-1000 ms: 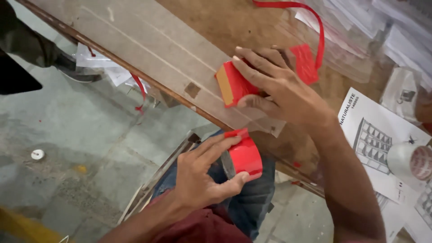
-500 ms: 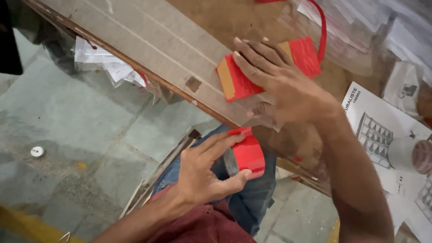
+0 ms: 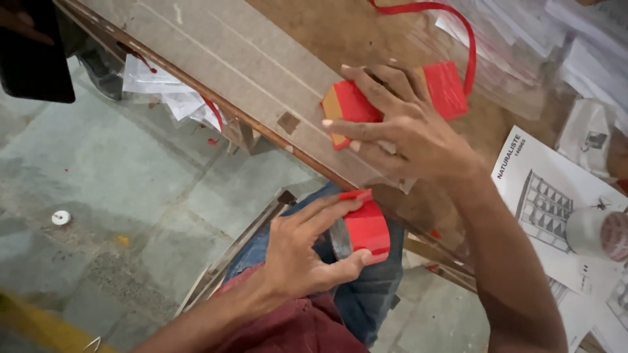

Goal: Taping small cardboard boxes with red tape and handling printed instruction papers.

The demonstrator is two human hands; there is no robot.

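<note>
My left hand (image 3: 304,252) grips a roll of red tape (image 3: 364,229) below the table's edge, above my lap, thumb under the roll and fingers across its top. My right hand (image 3: 399,121) lies flat on a small cardboard piece wrapped in red tape (image 3: 347,108) that rests on the wooden table (image 3: 216,52). A second red-taped patch (image 3: 447,88) shows just beyond my right fingers, with a loose red strip (image 3: 458,26) curving up from it.
Printed paper sheets (image 3: 543,196) with a building drawing lie at the table's right, beside another tape roll (image 3: 605,232). Clear plastic bags (image 3: 556,39) pile at the back right. Paper scraps (image 3: 157,85) and a white cap (image 3: 61,217) lie on the concrete floor.
My right hand has slid slightly along the cardboard piece, uncovering more of the far red patch. My left hand still holds the tape roll in about the same place.
</note>
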